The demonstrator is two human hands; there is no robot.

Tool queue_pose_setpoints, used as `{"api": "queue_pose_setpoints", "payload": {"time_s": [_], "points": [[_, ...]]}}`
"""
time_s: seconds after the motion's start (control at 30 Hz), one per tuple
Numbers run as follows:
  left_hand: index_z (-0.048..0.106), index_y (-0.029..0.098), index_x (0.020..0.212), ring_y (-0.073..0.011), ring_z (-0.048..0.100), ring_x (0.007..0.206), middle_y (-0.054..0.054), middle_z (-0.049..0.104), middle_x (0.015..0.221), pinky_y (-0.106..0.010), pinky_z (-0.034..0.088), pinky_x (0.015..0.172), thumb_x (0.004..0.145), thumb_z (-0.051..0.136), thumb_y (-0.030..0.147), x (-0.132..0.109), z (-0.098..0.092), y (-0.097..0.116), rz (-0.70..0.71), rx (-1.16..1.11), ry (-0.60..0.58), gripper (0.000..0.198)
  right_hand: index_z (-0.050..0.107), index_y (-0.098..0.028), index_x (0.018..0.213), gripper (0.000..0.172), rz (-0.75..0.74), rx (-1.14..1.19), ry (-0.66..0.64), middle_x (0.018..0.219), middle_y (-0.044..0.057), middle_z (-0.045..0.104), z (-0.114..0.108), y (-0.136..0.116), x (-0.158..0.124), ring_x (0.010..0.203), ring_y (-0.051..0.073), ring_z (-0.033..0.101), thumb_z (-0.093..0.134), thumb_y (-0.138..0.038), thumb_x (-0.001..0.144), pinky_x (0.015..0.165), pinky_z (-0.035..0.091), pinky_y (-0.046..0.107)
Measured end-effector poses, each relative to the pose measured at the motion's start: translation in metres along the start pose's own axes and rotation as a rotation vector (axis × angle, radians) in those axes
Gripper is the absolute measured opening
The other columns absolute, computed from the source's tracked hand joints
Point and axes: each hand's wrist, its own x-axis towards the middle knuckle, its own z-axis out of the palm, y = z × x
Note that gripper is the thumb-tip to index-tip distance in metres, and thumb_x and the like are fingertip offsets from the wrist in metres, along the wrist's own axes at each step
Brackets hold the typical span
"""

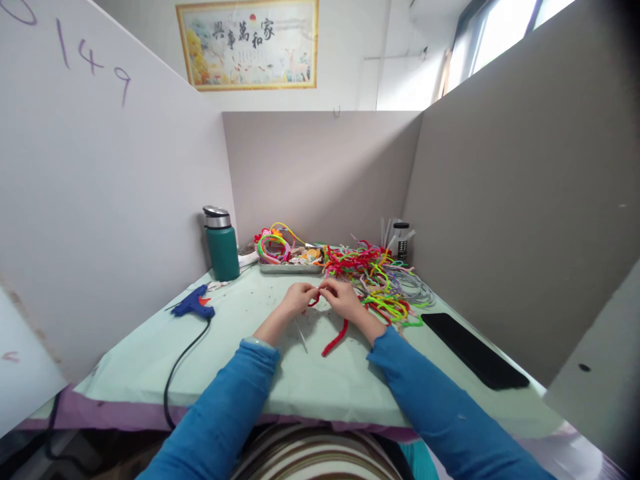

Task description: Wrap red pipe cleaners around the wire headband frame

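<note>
My left hand [299,297] and my right hand [341,298] meet over the middle of the table, fingertips almost touching. Both are closed in a pinch on a red pipe cleaner [314,302], part of which shows between them; the fingers hide the rest. Below my right hand a length of fuzzy red pipe cleaner [335,339] lies along the cloth; whether it joins the held piece I cannot tell. A thin metallic tool [301,335] rests under my left wrist. Just beyond my right hand spreads a heap of coloured pipe cleaners [357,260].
A blue glue gun [195,303] with a black cord lies at left, near a green bottle [223,247]. A metal tray [290,269] with small parts and coloured rings stands at the back. At right are a black phone-like slab [473,350] and a dark-lidded jar [401,241]. Partitions enclose the table.
</note>
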Motion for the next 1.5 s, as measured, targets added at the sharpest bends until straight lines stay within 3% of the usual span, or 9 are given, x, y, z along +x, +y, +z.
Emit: {"api": "queue_pose_setpoints", "payload": {"time_s": [0.2, 0.37, 0.73, 1.1, 1.5], "points": [[0.058, 0.012, 0.067, -0.0072, 0.037, 0.042, 0.004, 0.042, 0.048, -0.02, 0.029, 0.04, 0.073, 0.047, 0.049, 0.003, 0.003, -0.005, -0.032, -0.006, 0.009, 0.039, 0.063, -0.019, 0.083, 0.016, -0.007, -0.011, 0.002, 0.071, 0.001, 0.064, -0.001, 0.001, 0.001, 0.064, 0.013, 0.054, 0.049, -0.024, 0.083, 0.064, 0.039, 0.023], [0.06, 0.012, 0.074, -0.0068, 0.037, 0.04, 0.005, 0.043, 0.05, -0.02, 0.029, 0.04, 0.075, 0.048, 0.048, 0.003, 0.003, -0.006, -0.058, -0.054, -0.024, 0.037, 0.063, -0.019, 0.081, 0.016, -0.012, -0.008, 0.004, 0.072, 0.001, 0.064, 0.0, 0.001, 0.001, 0.064, 0.013, 0.053, 0.048, -0.025, 0.083, 0.064, 0.038, 0.023], [0.059, 0.012, 0.086, -0.0053, 0.042, 0.044, 0.002, 0.053, 0.062, -0.018, 0.034, 0.041, 0.07, 0.054, 0.026, 0.001, 0.0, -0.005, 0.005, -0.104, -0.134, 0.022, 0.064, -0.018, 0.082, 0.016, -0.017, 0.002, 0.004, 0.071, 0.001, 0.064, -0.002, 0.001, 0.002, 0.063, 0.013, 0.053, 0.049, -0.024, 0.082, 0.063, 0.038, 0.023], [0.061, 0.013, 0.077, -0.0062, 0.042, 0.044, 0.003, 0.055, 0.06, -0.018, 0.032, 0.039, 0.064, 0.058, 0.026, -0.002, 0.002, -0.003, 0.0, -0.001, -0.016, 0.019, 0.064, -0.017, 0.081, 0.016, -0.028, 0.044, -0.01, 0.072, 0.001, 0.064, 0.0, 0.001, 0.001, 0.063, 0.012, 0.053, 0.049, -0.024, 0.083, 0.061, 0.038, 0.022], [0.063, 0.012, 0.075, -0.0055, 0.041, 0.041, -0.001, 0.061, 0.063, -0.018, 0.031, 0.038, 0.07, 0.056, 0.039, -0.004, -0.001, 0.001, 0.001, 0.047, -0.006, 0.028, 0.063, -0.017, 0.081, 0.017, -0.018, 0.085, -0.048, 0.074, 0.001, 0.063, 0.0, 0.005, 0.003, 0.066, 0.013, 0.053, 0.048, -0.025, 0.084, 0.063, 0.037, 0.023]]}}
